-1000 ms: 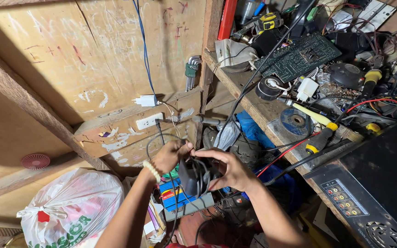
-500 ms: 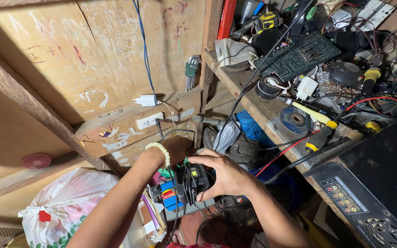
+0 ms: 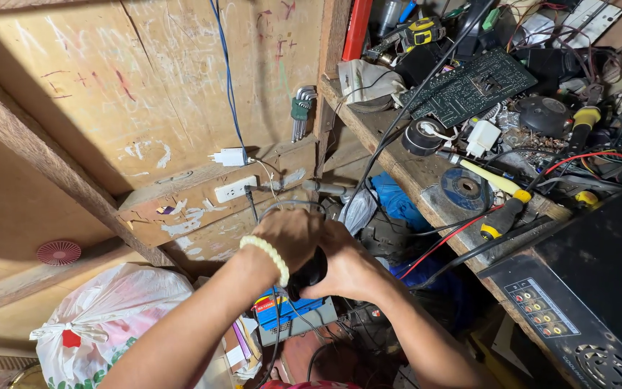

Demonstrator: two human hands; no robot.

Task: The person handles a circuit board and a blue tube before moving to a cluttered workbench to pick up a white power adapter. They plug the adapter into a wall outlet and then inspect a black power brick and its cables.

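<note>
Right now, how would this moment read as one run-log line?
left hand: on black device | right hand: gripping same device | below: blue box | left: white plastic bag

Cluttered wooden shelf (image 3: 397, 155) – green circuit board (image 3: 469, 86), hex keys (image 3: 302, 108) – white plastic bag (image 3: 109, 317) below

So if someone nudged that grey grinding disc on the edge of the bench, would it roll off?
Probably not: the grinding disc lies flat on the bench, so it would likely slide. It looks rigid and fairly heavy for its size. It sits near the edge, so a hard push might drop it.
</note>
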